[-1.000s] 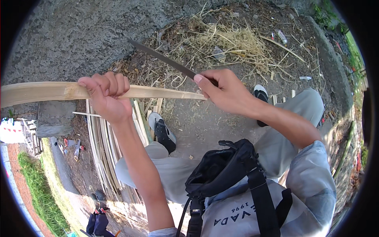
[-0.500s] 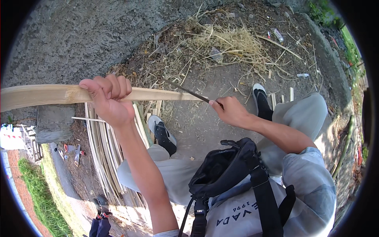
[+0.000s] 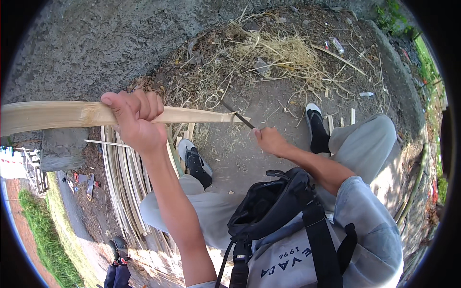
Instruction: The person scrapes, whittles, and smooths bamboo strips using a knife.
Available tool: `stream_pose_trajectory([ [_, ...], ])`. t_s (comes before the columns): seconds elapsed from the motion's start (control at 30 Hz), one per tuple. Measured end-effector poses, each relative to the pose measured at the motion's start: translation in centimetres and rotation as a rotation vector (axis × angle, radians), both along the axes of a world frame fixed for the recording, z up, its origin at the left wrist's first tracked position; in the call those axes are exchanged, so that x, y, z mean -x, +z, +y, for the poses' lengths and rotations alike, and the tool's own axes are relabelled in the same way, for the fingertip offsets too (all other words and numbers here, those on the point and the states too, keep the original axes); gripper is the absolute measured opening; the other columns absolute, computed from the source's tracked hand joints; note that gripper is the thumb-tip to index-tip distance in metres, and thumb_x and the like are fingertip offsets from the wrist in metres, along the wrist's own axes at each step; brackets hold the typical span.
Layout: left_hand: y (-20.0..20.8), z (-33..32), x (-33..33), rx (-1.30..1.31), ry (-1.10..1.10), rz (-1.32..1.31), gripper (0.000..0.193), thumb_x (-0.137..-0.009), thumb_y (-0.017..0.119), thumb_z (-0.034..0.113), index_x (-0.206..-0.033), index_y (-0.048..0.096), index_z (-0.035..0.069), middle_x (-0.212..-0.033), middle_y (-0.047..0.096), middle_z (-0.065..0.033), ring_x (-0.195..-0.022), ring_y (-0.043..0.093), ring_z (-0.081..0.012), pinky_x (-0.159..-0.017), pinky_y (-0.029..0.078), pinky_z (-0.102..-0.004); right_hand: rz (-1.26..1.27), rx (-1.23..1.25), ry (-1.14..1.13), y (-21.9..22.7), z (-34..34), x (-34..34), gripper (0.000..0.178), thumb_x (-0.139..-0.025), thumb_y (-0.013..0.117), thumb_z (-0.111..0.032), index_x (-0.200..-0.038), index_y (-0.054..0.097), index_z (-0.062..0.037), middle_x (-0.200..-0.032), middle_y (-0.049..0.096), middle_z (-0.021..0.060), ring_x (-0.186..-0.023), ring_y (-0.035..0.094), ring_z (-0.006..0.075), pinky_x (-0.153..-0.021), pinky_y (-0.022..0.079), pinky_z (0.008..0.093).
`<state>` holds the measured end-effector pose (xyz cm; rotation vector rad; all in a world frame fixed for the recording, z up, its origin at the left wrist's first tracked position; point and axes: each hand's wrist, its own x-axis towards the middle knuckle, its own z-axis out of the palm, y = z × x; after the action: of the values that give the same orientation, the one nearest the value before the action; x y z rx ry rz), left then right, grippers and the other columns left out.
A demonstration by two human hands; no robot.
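Observation:
A long pale bamboo strip [image 3: 187,115] runs level across the view from the left rim, with a node near my grip. My left hand [image 3: 137,120] is closed round it, thumb laid along the top. My right hand [image 3: 272,142] holds a knife [image 3: 244,120] by its handle, which the fingers hide. The dark narrow blade slants up and left across the strip near its right end. A small curl of shaving [image 3: 233,115] stands at the blade. The strip hangs above the ground, between my arms and the wall.
A rough grey wall [image 3: 110,43] rises ahead. Shavings [image 3: 293,53] litter the ground before my feet. Many cut strips [image 3: 120,175] lie stacked at my left. A black bag [image 3: 269,206] hangs at my chest. Another person's dark-clad legs [image 3: 116,274] show at lower left.
The knife has swung steeper, its tip shifting right. My right hand has moved slightly left and down. A curl of shaving now shows at the blade. My left hand keeps its grip.

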<state>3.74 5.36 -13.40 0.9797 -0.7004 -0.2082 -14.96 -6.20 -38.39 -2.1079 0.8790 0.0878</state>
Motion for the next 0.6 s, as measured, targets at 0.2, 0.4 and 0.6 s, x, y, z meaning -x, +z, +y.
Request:
stream_pose_trajectory([
  [0.2, -0.1, 0.6, -0.6, 0.003, -0.039, 0.005, 0.056, -0.096, 0.043, 0.048, -0.057, 0.021, 0.015, -0.05, 0.015, 0.0038, -0.046, 0.01, -0.0085, -0.045, 0.012, -0.0269, 0.121, -0.31, -0.09, 4.1, -0.4, -1.1, 0.056, -0.097, 0.037, -0.037, -0.076, 0.062, 0.0084, -0.061, 0.058, 0.0268, -0.065, 0.06, 0.0449, -0.069, 0.049, 0.0495],
  [0.4, 0.3, 0.5, 0.2, 0.008, -0.098, -0.002, 0.055, -0.097, 0.044, 0.045, -0.056, 0.021, 0.015, -0.049, 0.015, 0.0041, -0.046, 0.009, -0.0084, -0.046, 0.011, -0.0268, -0.397, -0.205, -0.06, 12.2, 0.1, -3.8, 0.055, -0.097, 0.037, -0.04, -0.077, 0.064, 0.0023, -0.052, 0.052, 0.0166, -0.05, 0.057, 0.0287, -0.055, 0.045, 0.0399],
  [0.6, -0.5, -0.1, 1.5, 0.016, -0.151, -0.036, 0.054, -0.098, 0.041, 0.043, -0.056, 0.021, 0.015, -0.049, 0.015, 0.0043, -0.046, 0.009, -0.0085, -0.045, 0.011, -0.0268, -0.188, -0.033, -0.096, -1.0, 1.0, -2.2, 0.053, -0.098, 0.036, -0.032, -0.072, 0.061, 0.0065, -0.057, 0.055, 0.0255, -0.058, 0.057, 0.0445, -0.061, 0.045, 0.0507],
])
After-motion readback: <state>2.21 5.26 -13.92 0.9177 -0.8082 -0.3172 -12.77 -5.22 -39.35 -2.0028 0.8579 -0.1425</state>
